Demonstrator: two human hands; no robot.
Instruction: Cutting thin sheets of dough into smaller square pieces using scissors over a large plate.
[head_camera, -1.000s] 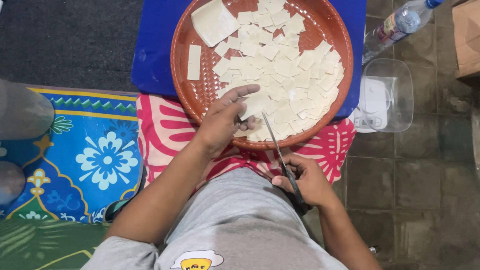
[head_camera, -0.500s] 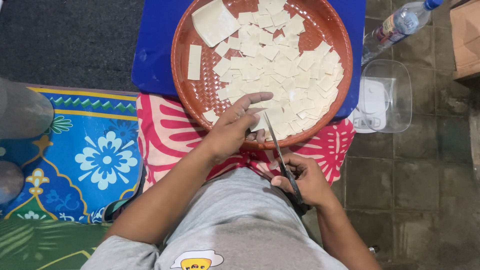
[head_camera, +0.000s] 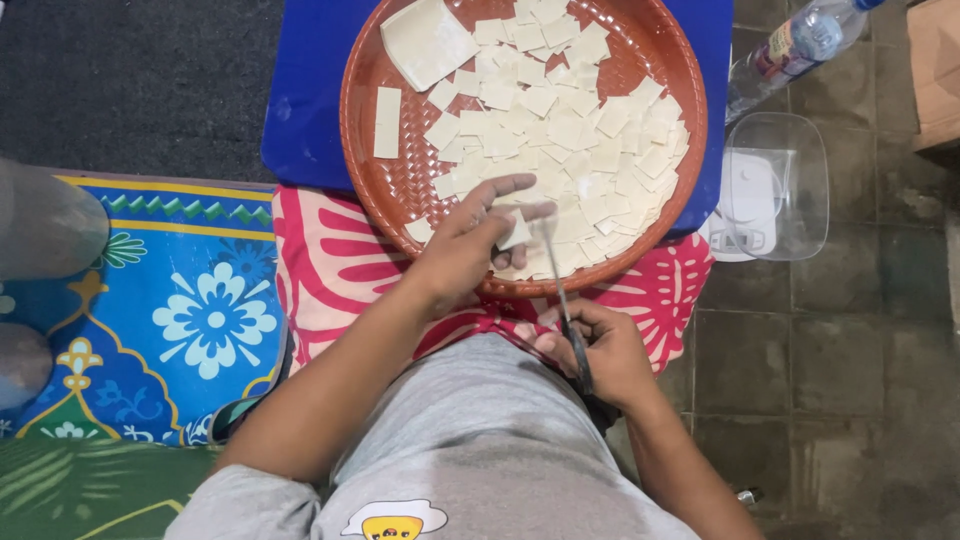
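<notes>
A round brown woven tray (head_camera: 365, 170) holds several small pale square pieces (head_camera: 560, 130), one long strip (head_camera: 387, 121) and a larger uncut sheet (head_camera: 428, 40). My left hand (head_camera: 472, 245) is at the tray's near rim, pinching one pale piece (head_camera: 516, 232) between thumb and fingers. My right hand (head_camera: 600, 350) is just below the tray, over my lap, gripping scissors (head_camera: 562, 300) whose blades point up toward the held piece.
The tray rests on a blue mat (head_camera: 300, 110) and a pink patterned cloth (head_camera: 330, 270). A clear plastic container (head_camera: 775, 185) and a water bottle (head_camera: 790, 50) lie on the tiled floor to the right. A blue flowered rug (head_camera: 190, 320) lies left.
My left hand lifted a pale piece from the pile and drew it toward the tray's near edge. The scissors swung upright beside it.
</notes>
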